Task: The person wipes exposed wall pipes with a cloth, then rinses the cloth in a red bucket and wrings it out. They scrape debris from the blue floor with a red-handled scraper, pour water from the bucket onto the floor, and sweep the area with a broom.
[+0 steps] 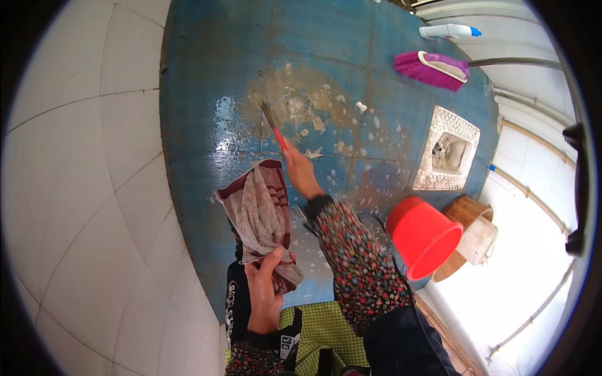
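My left hand (266, 289) grips a bunched towel (260, 216), pale grey with maroon borders, and its free end spreads above the blue floor. My right hand (302, 172), closed, holds a thin red-handled tool (279, 139) with a narrow dark blade. The blade's tip points at a stained patch (295, 103) of floor, where grey-brown residue and pale flakes lie. I cannot tell whether the tip touches the surface, or exactly what kind of tool it is. Wet, shiny floor shows left of the blade.
A red bucket (414, 235) stands right of my right forearm, beside a brown bucket (465, 212) and a whitish container (480, 241). Farther off are a white squat toilet pan (423, 172), a purple broom (436, 69) and a white bottle (446, 31). A white tiled wall (81, 156) rises at left.
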`<state>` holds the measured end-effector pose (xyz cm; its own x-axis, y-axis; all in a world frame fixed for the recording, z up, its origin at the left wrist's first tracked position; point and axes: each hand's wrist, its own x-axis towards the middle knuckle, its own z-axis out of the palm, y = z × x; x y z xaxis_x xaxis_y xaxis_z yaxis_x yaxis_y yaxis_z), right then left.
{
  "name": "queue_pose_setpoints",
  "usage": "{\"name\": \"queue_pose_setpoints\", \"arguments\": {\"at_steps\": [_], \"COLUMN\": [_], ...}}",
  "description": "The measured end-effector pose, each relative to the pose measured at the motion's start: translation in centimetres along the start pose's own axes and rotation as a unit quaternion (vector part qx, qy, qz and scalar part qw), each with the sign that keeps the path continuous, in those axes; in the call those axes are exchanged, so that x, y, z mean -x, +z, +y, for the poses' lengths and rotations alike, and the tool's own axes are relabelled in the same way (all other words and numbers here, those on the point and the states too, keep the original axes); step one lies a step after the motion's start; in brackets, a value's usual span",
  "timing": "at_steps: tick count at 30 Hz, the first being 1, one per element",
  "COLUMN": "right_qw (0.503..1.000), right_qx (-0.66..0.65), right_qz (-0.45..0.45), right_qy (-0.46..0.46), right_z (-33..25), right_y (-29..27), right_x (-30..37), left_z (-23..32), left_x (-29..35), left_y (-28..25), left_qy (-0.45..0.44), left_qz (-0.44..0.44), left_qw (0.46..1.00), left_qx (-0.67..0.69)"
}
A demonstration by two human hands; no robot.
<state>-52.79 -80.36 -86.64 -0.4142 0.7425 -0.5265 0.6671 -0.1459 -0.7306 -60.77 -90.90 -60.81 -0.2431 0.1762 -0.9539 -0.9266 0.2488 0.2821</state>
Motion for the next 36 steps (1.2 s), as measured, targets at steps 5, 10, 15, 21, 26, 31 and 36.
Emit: {"name": "queue_pose_setpoints", "arguments": {"at_steps": [5,10,15,21,26,31,36], "right_qw": [0.998,0.996,0.980,0.997,0.984,0.954,0.990], "right_qx": [-0.030,0.042,-0.138,0.022,-0.109,-0.148,-0.025], "right_qz": [0.046,0.080,0.071,0.062,0.080,0.057,0.124], "right_qy": [-0.039,0.009,0.122,0.046,0.116,0.254,0.056], "right_z": [0.5,3.1,3.8,2.7,0.9,1.2,2.2], "right_y": [-2.9,-7.6,-8.0,-9.1,-7.8,-5.5,-4.4], "right_x": [-1.7,1.9,-4.4,1.0,-0.3,-0.2,0.7], "left_z": [0.0,0.1,-0.3,-0.3,-0.6,-0.7,-0.4], "left_x": [-0.1,-0.2,0.1,-0.4,-0.3,-0.5,-0.8], "left_y": [0.1,0.3,0.5,1.0,1.1,1.5,1.4], "left_qy": [0.003,0.033,-0.005,0.007,-0.007,0.019,0.015], "left_qz": [-0.003,-0.036,0.005,-0.036,-0.025,-0.024,-0.039], "left_qw": [1.000,0.999,1.000,0.999,0.999,0.999,0.999], "left_qx": [-0.004,0.009,-0.017,-0.023,-0.039,-0.019,-0.016]}}
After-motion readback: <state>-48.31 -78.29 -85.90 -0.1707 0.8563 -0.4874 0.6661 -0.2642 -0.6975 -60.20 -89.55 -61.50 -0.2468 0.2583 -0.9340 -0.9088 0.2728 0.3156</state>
